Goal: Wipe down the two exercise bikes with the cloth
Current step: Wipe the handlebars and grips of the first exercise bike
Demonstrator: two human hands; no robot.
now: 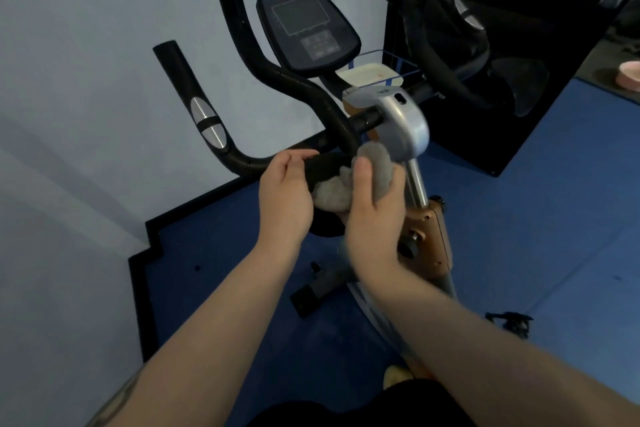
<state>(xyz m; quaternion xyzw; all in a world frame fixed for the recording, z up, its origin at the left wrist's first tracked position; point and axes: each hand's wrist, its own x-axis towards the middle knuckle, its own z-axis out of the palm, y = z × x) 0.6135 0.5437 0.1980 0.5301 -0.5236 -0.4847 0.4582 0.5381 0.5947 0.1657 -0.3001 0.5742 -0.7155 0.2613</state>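
An exercise bike point(398, 125) stands before me with black curved handlebars point(207, 121), a dark console point(308, 28) and a silver stem cover. My left hand point(284, 194) grips a black padded part point(325, 166) just below the handlebar junction. My right hand point(374, 208) holds a bunched grey cloth point(377, 163) and presses it against that black part, next to the silver post point(415, 184). A mirror on the right reflects black handlebars; whether a second bike stands there I cannot tell.
A pale wall fills the left side. Blue floor mats point(536, 218) with a black border lie under the bike. A black-framed mirror panel point(519, 45) stands at the right. The bike's foot bar point(311, 295) and a pedal point(512, 321) sit low on the floor.
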